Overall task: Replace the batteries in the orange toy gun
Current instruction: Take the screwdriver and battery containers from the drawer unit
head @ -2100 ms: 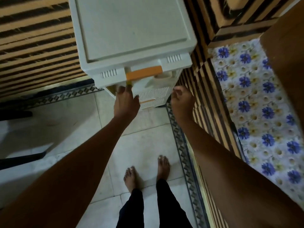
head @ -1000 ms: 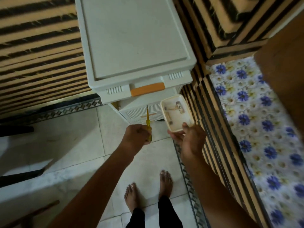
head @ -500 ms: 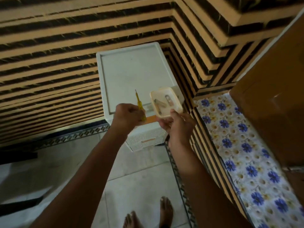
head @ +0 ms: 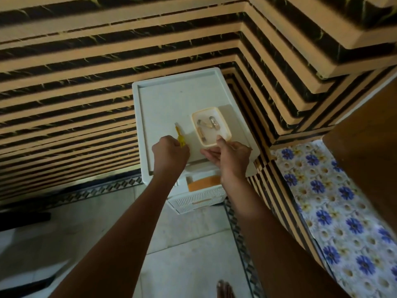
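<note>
Nearest to the camera are the two forearms, which reach forward over the tiled floor to the white drawer cabinet in the corner of the striped wall. The left hand is closed in a fist around a yellow screwdriver, whose tip points up and away over the cabinet top. The right hand grips the near edge of a small plastic container, thumb on the rim and fingers beneath, and holds it just above the cabinet top, or perhaps already on it; I cannot tell which. In my judgement the step in hand is to bring the tool and the batteries to a place of work, so the container should stay level, because it has no lid and the batteries lie loose inside. It would be safer to put it down flat, away from the edge, before the screwdriver is laid beside it. The orange toy gun is not in view at all. How many batteries there are is difficult to count, and the top drawer below the hands seems slightly open, its content hidden.
</note>
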Demonstrator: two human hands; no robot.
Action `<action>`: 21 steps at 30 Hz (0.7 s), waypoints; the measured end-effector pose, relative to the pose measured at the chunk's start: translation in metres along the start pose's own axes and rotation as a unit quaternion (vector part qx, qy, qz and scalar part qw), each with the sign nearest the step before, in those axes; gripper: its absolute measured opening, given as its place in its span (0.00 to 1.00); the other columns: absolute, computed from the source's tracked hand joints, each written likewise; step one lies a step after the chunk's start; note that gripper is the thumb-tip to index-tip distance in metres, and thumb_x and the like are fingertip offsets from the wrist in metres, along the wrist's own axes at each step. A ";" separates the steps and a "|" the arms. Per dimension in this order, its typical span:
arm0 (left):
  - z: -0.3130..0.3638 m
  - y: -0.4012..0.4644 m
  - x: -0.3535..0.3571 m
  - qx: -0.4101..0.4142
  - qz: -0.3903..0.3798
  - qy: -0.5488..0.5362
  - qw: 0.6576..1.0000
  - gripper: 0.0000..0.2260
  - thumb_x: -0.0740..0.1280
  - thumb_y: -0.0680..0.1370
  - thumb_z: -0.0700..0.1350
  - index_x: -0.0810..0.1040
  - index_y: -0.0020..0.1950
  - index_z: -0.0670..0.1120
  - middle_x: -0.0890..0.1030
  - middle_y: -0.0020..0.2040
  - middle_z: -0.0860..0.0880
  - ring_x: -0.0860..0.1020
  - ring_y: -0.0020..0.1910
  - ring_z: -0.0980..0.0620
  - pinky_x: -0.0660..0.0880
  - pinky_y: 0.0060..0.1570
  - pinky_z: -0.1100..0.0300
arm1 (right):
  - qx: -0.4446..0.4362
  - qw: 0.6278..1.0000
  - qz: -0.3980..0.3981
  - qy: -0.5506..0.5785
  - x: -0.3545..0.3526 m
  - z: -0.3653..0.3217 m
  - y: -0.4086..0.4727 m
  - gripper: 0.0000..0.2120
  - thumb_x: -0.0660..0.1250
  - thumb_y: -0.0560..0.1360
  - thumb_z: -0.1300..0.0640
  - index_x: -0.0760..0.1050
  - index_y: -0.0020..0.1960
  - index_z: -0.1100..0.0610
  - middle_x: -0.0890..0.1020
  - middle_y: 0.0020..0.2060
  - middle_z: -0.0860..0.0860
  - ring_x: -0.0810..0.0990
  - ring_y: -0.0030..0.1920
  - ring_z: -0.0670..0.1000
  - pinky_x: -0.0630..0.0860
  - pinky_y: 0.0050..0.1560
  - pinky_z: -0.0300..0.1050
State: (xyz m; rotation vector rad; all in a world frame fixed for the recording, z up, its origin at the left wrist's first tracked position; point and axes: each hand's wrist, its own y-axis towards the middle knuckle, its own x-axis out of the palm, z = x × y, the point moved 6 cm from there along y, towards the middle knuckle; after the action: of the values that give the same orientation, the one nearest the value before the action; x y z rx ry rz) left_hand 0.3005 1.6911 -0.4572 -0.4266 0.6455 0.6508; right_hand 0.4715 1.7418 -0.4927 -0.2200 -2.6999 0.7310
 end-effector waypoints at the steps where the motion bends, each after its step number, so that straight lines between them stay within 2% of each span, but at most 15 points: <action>1: -0.001 0.000 0.000 0.010 0.004 0.000 1.000 0.10 0.73 0.77 0.43 0.82 0.45 0.35 0.83 0.40 0.39 0.81 0.45 0.40 0.80 0.47 0.51 | -0.008 1.000 -0.003 -0.006 -0.001 -0.001 -0.001 0.13 0.73 0.79 0.61 0.78 0.50 0.72 0.85 0.39 0.65 0.88 0.39 0.63 0.86 0.40 0.52; 3: -0.001 0.000 0.000 0.029 0.013 0.013 0.999 0.13 0.72 0.78 0.47 0.81 0.44 0.36 0.84 0.39 0.39 0.81 0.43 0.40 0.79 0.47 0.48 | -0.045 0.998 0.001 -0.031 -0.007 -0.005 -0.008 0.10 0.71 0.80 0.57 0.78 0.50 0.64 0.86 0.41 0.64 0.89 0.40 0.61 0.86 0.41 0.52; 5: -0.002 -0.005 -0.005 0.053 0.031 0.040 0.997 0.14 0.69 0.81 0.49 0.81 0.45 0.38 0.83 0.39 0.43 0.79 0.41 0.45 0.75 0.43 0.54 | -0.121 0.986 0.015 -0.116 -0.019 -0.009 -0.021 0.07 0.70 0.81 0.55 0.75 0.54 0.57 0.86 0.45 0.58 0.89 0.42 0.56 0.86 0.43 0.49; 6: -0.003 -0.009 -0.010 0.075 0.049 0.051 0.995 0.13 0.66 0.83 0.48 0.81 0.46 0.39 0.82 0.41 0.45 0.79 0.40 0.47 0.72 0.41 0.57 | -0.174 0.966 0.020 -0.191 -0.025 -0.009 -0.031 0.07 0.69 0.81 0.55 0.75 0.56 0.57 0.86 0.46 0.55 0.88 0.44 0.53 0.85 0.45 0.46; 7: -0.006 -0.014 -0.015 0.108 0.069 0.059 0.990 0.11 0.65 0.83 0.45 0.82 0.48 0.40 0.82 0.43 0.46 0.79 0.42 0.48 0.71 0.40 0.58 | -0.230 0.935 0.020 -0.269 -0.030 -0.007 -0.042 0.07 0.70 0.80 0.57 0.76 0.56 0.57 0.85 0.47 0.53 0.87 0.47 0.50 0.84 0.46 0.43; 9: -0.018 -0.026 -0.023 0.178 0.085 0.108 0.974 0.09 0.64 0.82 0.42 0.83 0.54 0.42 0.83 0.52 0.45 0.80 0.49 0.47 0.77 0.45 0.55 | -0.335 0.855 0.001 -0.396 -0.036 0.003 -0.061 0.04 0.71 0.78 0.59 0.79 0.52 0.58 0.83 0.48 0.51 0.83 0.50 0.51 0.79 0.48 0.39; 11: -0.040 -0.037 -0.021 0.220 0.054 0.178 0.958 0.12 0.65 0.82 0.43 0.81 0.63 0.44 0.80 0.64 0.44 0.79 0.61 0.43 0.80 0.58 0.46 | -0.401 0.773 -0.046 -0.490 -0.037 0.025 -0.069 0.06 0.70 0.77 0.59 0.81 0.53 0.59 0.83 0.51 0.53 0.81 0.55 0.54 0.79 0.54 0.47; 13: -0.061 -0.046 -0.017 0.245 -0.009 0.206 0.947 0.19 0.64 0.82 0.47 0.76 0.72 0.45 0.73 0.75 0.43 0.72 0.73 0.40 0.73 0.70 0.41 | -0.412 0.716 -0.100 -0.555 -0.039 0.046 -0.067 0.13 0.69 0.77 0.55 0.80 0.59 0.59 0.81 0.59 0.55 0.78 0.64 0.57 0.79 0.58 0.57; 14: -0.068 -0.050 -0.017 0.256 -0.034 0.212 0.943 0.22 0.64 0.82 0.49 0.73 0.76 0.45 0.69 0.78 0.43 0.67 0.77 0.40 0.70 0.72 0.41 | -0.417 0.691 -0.115 -0.579 -0.039 0.050 -0.066 0.14 0.68 0.77 0.54 0.80 0.61 0.58 0.80 0.62 0.55 0.77 0.66 0.57 0.79 0.58 0.59; 16: -0.072 -0.049 -0.019 0.274 -0.060 0.223 0.934 0.26 0.66 0.82 0.48 0.67 0.80 0.47 0.64 0.82 0.44 0.63 0.80 0.40 0.70 0.71 0.41 | -0.420 0.657 -0.118 -0.616 -0.038 0.049 -0.065 0.15 0.66 0.78 0.49 0.80 0.60 0.56 0.79 0.60 0.54 0.77 0.64 0.58 0.78 0.56 0.58; 18: -0.069 -0.046 -0.023 0.269 -0.066 0.231 0.933 0.26 0.67 0.82 0.47 0.67 0.80 0.49 0.63 0.82 0.46 0.63 0.80 0.42 0.74 0.68 0.40 | -0.401 0.656 -0.110 -0.630 -0.043 0.046 -0.068 0.14 0.62 0.79 0.46 0.80 0.55 0.54 0.79 0.53 0.53 0.77 0.57 0.57 0.76 0.53 0.57; 20: -0.065 -0.047 -0.025 0.263 -0.071 0.242 0.931 0.25 0.66 0.83 0.48 0.67 0.80 0.50 0.63 0.82 0.46 0.63 0.80 0.43 0.74 0.68 0.40 | -0.386 0.658 -0.099 -0.639 -0.059 0.050 -0.081 0.16 0.61 0.79 0.42 0.79 0.50 0.53 0.77 0.48 0.53 0.75 0.51 0.55 0.74 0.51 0.53; 21: -0.063 -0.047 -0.025 0.261 -0.076 0.245 0.931 0.25 0.65 0.83 0.48 0.67 0.80 0.50 0.63 0.82 0.46 0.63 0.80 0.43 0.73 0.69 0.41 | -0.391 0.641 -0.093 -0.654 -0.068 0.053 -0.089 0.16 0.62 0.77 0.40 0.78 0.48 0.52 0.77 0.47 0.52 0.75 0.49 0.54 0.72 0.49 0.51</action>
State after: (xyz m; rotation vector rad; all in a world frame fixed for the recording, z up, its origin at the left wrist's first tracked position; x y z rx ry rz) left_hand 0.2908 1.6121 -0.4787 -0.1317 1.2121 0.1983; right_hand 0.5104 1.6250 -0.5093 0.7019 -4.0885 -0.8472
